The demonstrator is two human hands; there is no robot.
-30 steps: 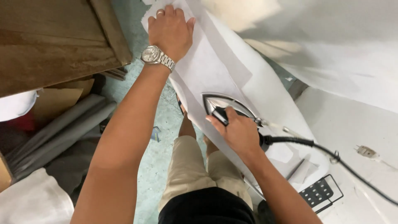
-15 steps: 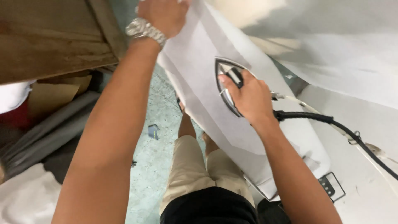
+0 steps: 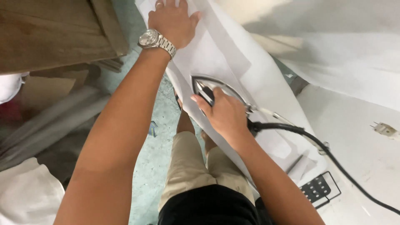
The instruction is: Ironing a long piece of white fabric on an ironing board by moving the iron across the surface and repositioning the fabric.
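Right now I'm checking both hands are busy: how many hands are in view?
2. The left hand, wearing a silver wristwatch, lies flat on the white fabric at the top. The right hand grips the clothes iron mid-frame. No other hands show.

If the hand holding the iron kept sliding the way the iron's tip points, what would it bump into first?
Probably the left hand, pressed flat on the white cloth. The right hand grips the iron, whose tip points up the board; only bare cloth lies between.

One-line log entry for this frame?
left hand: flat on white cloth | right hand: grip on iron | cord: trailing right
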